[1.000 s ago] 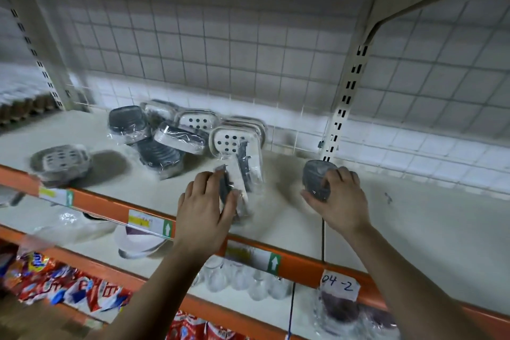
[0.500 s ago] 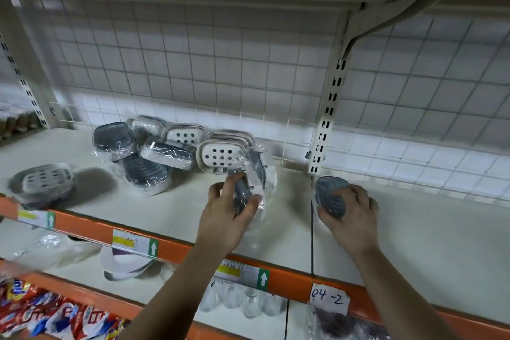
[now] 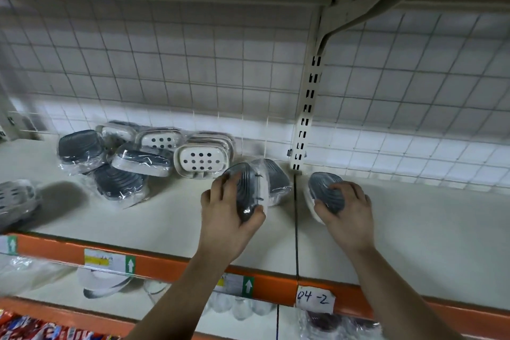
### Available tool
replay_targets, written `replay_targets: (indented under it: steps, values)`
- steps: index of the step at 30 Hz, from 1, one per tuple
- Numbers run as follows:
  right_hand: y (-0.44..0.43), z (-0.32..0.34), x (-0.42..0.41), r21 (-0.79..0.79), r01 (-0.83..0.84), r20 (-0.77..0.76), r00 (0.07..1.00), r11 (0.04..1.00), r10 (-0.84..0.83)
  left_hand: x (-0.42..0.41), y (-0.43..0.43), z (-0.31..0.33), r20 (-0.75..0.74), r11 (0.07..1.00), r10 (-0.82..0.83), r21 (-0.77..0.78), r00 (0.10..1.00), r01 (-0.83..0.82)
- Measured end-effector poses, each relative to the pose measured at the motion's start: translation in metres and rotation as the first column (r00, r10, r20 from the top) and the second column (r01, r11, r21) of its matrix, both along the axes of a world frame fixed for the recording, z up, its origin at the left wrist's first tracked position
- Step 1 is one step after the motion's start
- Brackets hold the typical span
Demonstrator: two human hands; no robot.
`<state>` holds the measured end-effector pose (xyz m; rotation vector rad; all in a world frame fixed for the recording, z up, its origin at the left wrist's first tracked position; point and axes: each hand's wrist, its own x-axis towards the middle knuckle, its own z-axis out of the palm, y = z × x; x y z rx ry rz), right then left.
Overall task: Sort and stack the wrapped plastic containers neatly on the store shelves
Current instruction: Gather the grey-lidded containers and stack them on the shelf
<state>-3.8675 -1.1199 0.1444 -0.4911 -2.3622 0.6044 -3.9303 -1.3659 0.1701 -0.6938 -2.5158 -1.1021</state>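
My left hand (image 3: pixel 229 215) grips a wrapped grey container (image 3: pixel 248 190) standing on edge on the cream shelf (image 3: pixel 165 215), with another wrapped one (image 3: pixel 278 182) leaning behind it. My right hand (image 3: pixel 345 210) holds a second grey-and-white container (image 3: pixel 321 190) tilted on the shelf, just right of the upright post. A loose pile of wrapped containers (image 3: pixel 138 154), grey ribbed ones and white perforated ones, lies at the back left. One more wrapped container (image 3: pixel 16 201) sits alone at the far left edge.
A slotted upright post (image 3: pixel 306 119) and wire grid back panel stand behind. The orange shelf lip (image 3: pixel 165 262) carries price tags and a handwritten "04-2" label (image 3: pixel 314 299). Lower shelves hold clear jars, bowls and red snack packets. The upper shelf hangs close overhead.
Both hands have moved further back on the shelf. The left hand's container now stands against the one behind it; the right hand's container sits closer to the post.
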Motion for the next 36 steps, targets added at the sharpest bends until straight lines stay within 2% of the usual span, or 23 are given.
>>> replay_targets:
  steps: [4,11,16,21,29,32,36]
  values:
    - [0.012,0.012,0.028,0.058,0.014,-0.031,0.999,0.998,-0.012,0.012,0.022,0.005,-0.127,0.992,-0.088,-0.102,0.988,0.076]
    - [0.062,0.027,0.124,0.098,0.124,-0.080,0.990,0.987,-0.116,0.075,0.095,0.011,-0.223,0.935,-0.313,-0.240,0.923,0.260]
    - [0.113,0.032,0.245,0.085,0.248,-0.148,0.961,0.965,-0.234,0.153,0.174,0.014,-0.209,0.863,-0.485,-0.271,0.849,0.427]
    - [0.162,0.034,0.393,0.071,0.405,-0.172,0.905,0.912,-0.388,0.263,0.264,0.013,-0.253,0.759,-0.650,-0.259,0.716,0.598]
    - [0.203,0.006,0.602,0.089,0.600,-0.116,0.799,0.795,-0.590,0.426,0.360,-0.020,-0.200,0.595,-0.803,-0.304,0.561,0.743]
    - [0.214,-0.006,0.651,0.062,0.658,-0.113,0.752,0.751,-0.650,0.464,0.386,-0.032,-0.177,0.519,-0.855,-0.340,0.488,0.785]
    - [0.234,-0.021,0.696,0.034,0.705,-0.097,0.707,0.708,-0.700,0.505,0.422,-0.050,-0.101,0.451,-0.890,-0.333,0.444,0.828]
